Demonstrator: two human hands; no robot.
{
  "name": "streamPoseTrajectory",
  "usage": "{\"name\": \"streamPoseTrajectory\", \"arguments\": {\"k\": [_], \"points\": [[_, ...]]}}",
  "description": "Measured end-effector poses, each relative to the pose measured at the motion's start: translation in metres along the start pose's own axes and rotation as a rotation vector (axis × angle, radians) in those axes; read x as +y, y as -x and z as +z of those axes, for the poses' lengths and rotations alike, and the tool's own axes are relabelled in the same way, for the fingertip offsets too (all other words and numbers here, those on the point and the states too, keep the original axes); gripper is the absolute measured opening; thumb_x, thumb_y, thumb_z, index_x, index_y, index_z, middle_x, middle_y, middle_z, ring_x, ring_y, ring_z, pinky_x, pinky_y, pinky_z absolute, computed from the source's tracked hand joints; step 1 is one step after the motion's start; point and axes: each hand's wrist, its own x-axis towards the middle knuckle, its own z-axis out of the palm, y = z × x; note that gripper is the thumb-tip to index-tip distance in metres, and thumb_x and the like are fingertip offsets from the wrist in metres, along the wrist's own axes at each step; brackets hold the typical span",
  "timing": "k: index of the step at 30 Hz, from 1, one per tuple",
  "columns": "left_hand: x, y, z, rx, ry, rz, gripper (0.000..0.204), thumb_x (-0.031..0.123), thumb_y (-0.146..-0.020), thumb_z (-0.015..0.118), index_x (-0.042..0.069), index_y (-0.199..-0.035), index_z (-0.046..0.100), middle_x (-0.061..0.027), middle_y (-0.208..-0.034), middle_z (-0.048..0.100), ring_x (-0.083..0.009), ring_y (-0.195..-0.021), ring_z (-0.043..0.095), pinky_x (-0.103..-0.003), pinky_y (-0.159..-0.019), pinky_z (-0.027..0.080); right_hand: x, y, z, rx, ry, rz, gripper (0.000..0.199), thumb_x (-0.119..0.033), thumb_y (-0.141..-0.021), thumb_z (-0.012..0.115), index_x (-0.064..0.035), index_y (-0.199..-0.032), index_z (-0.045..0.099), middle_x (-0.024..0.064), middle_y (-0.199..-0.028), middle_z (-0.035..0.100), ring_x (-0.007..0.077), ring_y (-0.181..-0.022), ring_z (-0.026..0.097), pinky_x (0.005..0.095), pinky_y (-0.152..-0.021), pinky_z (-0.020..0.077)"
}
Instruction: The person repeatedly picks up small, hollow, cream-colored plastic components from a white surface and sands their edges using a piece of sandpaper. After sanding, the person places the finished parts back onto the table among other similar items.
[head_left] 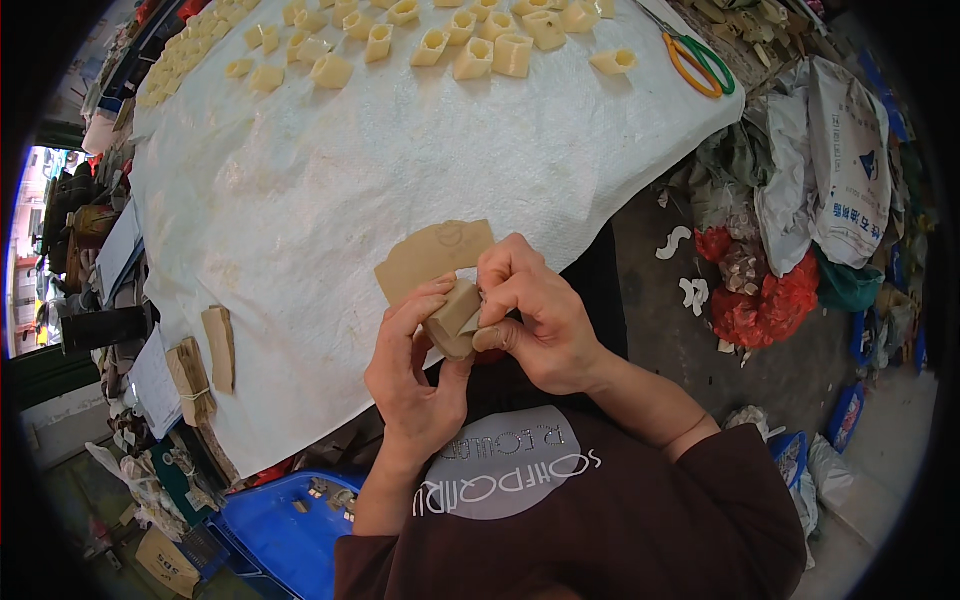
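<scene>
Close in front of my body, I hold a small tan block-shaped piece with angled faces between both hands. My left hand grips it from the left, with the thumb low and the fingers around its upper side. On the opposite side, the thumb and fingers of my right hand pinch at its edge; the fingertips hide what lies between them. Just beyond the hands a flat tan sheet with a notched outline lies on the white cloth, partly covered by my left fingers.
Several pale yellow hollow pieces are spread along the table's far side. Scissors with orange and green handles lie at the far right edge. Tan strips rest at left. A blue bin stands below; bags crowd the right floor.
</scene>
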Motion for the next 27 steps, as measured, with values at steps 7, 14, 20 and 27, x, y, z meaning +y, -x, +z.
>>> {"name": "streamPoseTrajectory", "arguments": {"k": [7,14,20,27], "points": [[0.000,-0.002,-0.004,-0.006,-0.100,0.139,0.042,-0.012,-0.072,0.062,-0.002,-0.110,0.047,-0.0210,-0.114,0.051,-0.0304,-0.109,0.052,-0.034,-0.081,0.052,-0.003,-0.004,0.006,-0.014,-0.271,0.263,0.019,-0.007,-0.071,0.069,-0.0070,-0.072,0.051,0.0023,-0.076,0.047,0.0153,-0.074,0.046,0.0271,-0.070,0.0374],[-0.002,-0.003,0.001,0.024,0.022,0.179,0.042,-0.013,-0.073,0.060,-0.001,-0.110,0.045,-0.0195,-0.116,0.047,-0.0321,-0.112,0.050,-0.040,-0.092,0.045,0.012,-0.001,-0.008,-0.158,-0.301,0.249,0.021,-0.015,-0.078,0.069,-0.0064,-0.077,0.051,0.0023,-0.087,0.047,0.0121,-0.080,0.044,0.0251,-0.073,0.0371],[-0.005,0.000,0.002,0.029,0.051,0.150,0.043,-0.011,-0.073,0.062,-0.001,-0.110,0.044,-0.0187,-0.117,0.045,-0.0329,-0.115,0.048,-0.041,-0.093,0.045,0.005,-0.004,-0.006,-0.071,-0.171,0.121,0.018,-0.012,-0.081,0.063,-0.0045,-0.076,0.047,0.0037,-0.078,0.044,0.0149,-0.071,0.043,0.0276,-0.065,0.0372],[-0.006,-0.002,0.004,0.056,0.043,0.188,0.042,-0.009,-0.073,0.064,0.000,-0.109,0.044,-0.0189,-0.116,0.047,-0.0345,-0.112,0.050,-0.043,-0.093,0.044,0.009,-0.001,0.007,0.021,-0.371,0.221,0.020,-0.011,-0.084,0.061,-0.0044,-0.074,0.044,0.0010,-0.076,0.044,0.0105,-0.069,0.043,0.0255,-0.059,0.0371]]}}
